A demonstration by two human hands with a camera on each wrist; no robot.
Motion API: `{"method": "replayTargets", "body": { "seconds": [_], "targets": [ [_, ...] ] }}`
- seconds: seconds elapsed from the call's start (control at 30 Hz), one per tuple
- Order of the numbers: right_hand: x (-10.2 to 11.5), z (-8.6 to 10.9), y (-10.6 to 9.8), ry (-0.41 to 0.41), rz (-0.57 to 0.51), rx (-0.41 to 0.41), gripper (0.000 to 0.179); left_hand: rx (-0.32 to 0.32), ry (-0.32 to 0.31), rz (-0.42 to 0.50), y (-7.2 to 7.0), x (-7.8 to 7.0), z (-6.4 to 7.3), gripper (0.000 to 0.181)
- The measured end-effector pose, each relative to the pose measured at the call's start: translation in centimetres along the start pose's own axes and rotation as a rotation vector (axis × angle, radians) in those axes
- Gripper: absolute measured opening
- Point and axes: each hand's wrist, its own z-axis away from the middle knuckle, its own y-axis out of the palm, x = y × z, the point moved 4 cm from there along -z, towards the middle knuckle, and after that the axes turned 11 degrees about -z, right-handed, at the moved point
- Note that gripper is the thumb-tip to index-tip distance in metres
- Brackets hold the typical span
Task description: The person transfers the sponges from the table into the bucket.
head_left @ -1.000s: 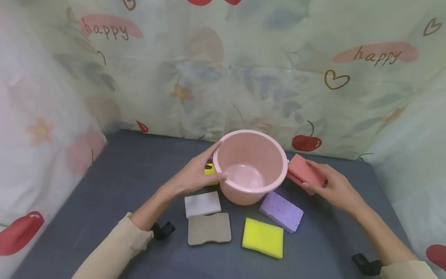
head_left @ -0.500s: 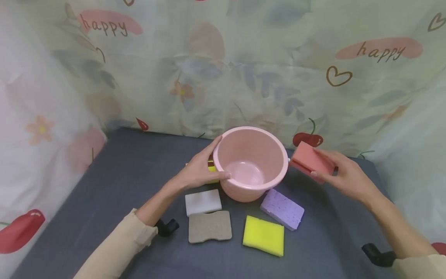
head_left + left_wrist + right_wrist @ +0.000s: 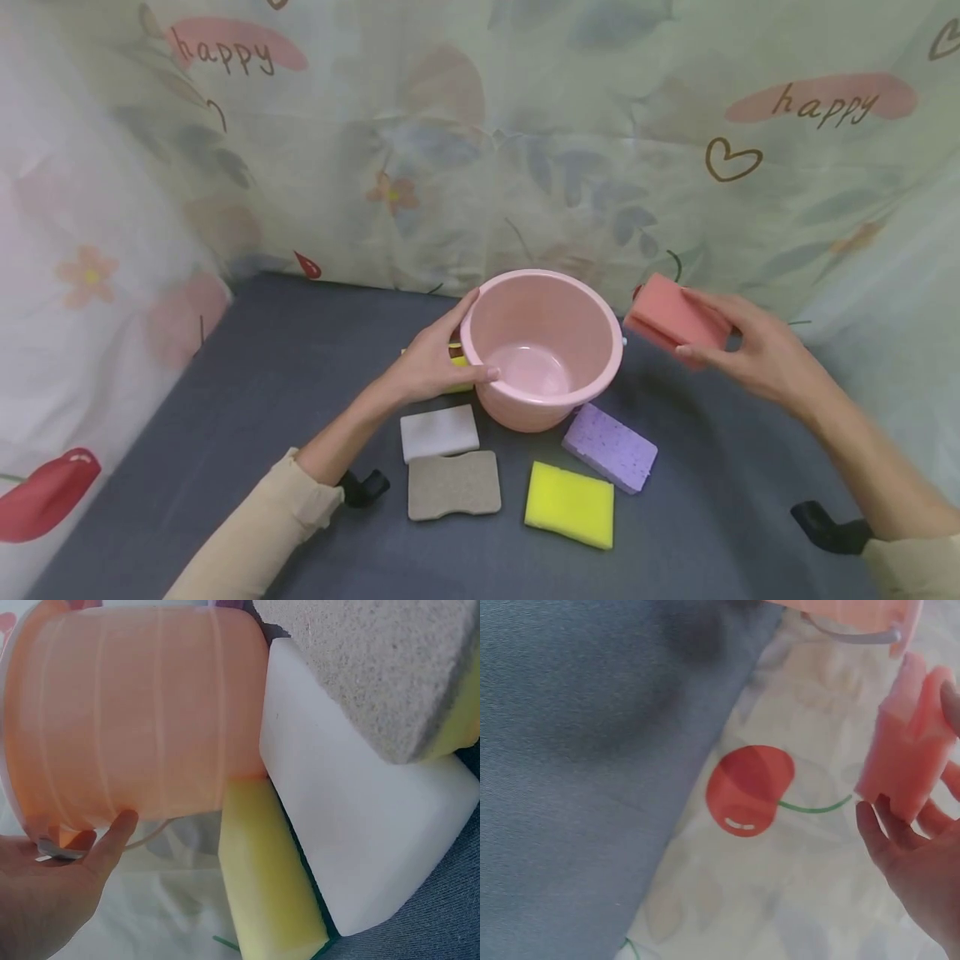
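Observation:
A pink plastic bucket [image 3: 517,418] stands upright in the middle, its inside bare. My left hand [image 3: 429,358] grips its left side, the thumb lying over the rim; the left wrist view shows the hand [image 3: 56,896] at the rim beside the handle's end. My right hand [image 3: 761,350] holds a coral-pink sponge [image 3: 678,321] in the air, right of the bucket and about level with its rim. Seen from the right wrist, this sponge [image 3: 907,746] has a groove along it and sits between thumb and fingers.
In front of the bucket lie a white sponge [image 3: 438,432], a grey notched sponge [image 3: 454,485], a yellow sponge [image 3: 570,504] and a purple sponge [image 3: 611,447]. Another yellow sponge [image 3: 270,877] is partly hidden behind my left hand. A patterned curtain [image 3: 337,167] hangs behind the table [image 3: 225,417].
My right hand has lifted the coral-pink sponge up and slightly away to the right from the bucket's side. My left hand keeps its grip on the bucket.

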Motion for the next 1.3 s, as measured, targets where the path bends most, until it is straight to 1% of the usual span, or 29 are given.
{"method": "replayTargets", "body": {
  "seconds": [0.07,0.13,0.2,0.33,0.43,0.63,0.77,0.9,1.1,1.3],
  "targets": [
    [0.3,-0.2,-0.2,0.001,-0.003,0.0,0.084,-0.009,0.008,-0.003,0.0,0.0,0.0,0.11],
    [0.7,-0.3,-0.3,-0.022,-0.008,-0.013,0.081,-0.019,0.015,-0.01,0.2,0.9,-0.2,0.11],
    [1.1,-0.4,-0.4,-0.05,-0.021,-0.025,0.077,-0.022,0.014,-0.016,0.2,0.9,-0.2,0.109],
    [2.1,-0.7,-0.5,-0.109,-0.011,-0.043,0.07,-0.027,0.01,-0.023,0.2,1.0,-0.2,0.108],
    [3.0,-1.1,-0.5,-0.127,0.003,-0.035,0.068,-0.032,0.005,-0.032,0.2,0.9,-0.2,0.109],
    [4.9,-1.9,-0.1,-0.131,0.017,-0.007,0.068,-0.031,-0.005,-0.043,0.2,0.7,-0.2,0.111],
    [5.8,-2.6,0.3,-0.162,0.021,0.006,0.067,-0.032,-0.007,-0.035,0.3,0.9,-0.2,0.11],
    [6.7,-3.4,1.0,-0.191,0.002,0.031,0.066,-0.036,-0.011,-0.027,0.2,0.8,-0.2,0.109],
    [7.6,-4.2,2.1,-0.168,-0.053,0.105,0.072,-0.029,-0.017,-0.012,0.2,0.8,-0.1,0.108],
    [8.3,-4.9,2.9,-0.123,-0.041,0.147,0.077,-0.032,-0.018,-0.02,0.2,0.8,-0.1,0.108]
  ]
}}
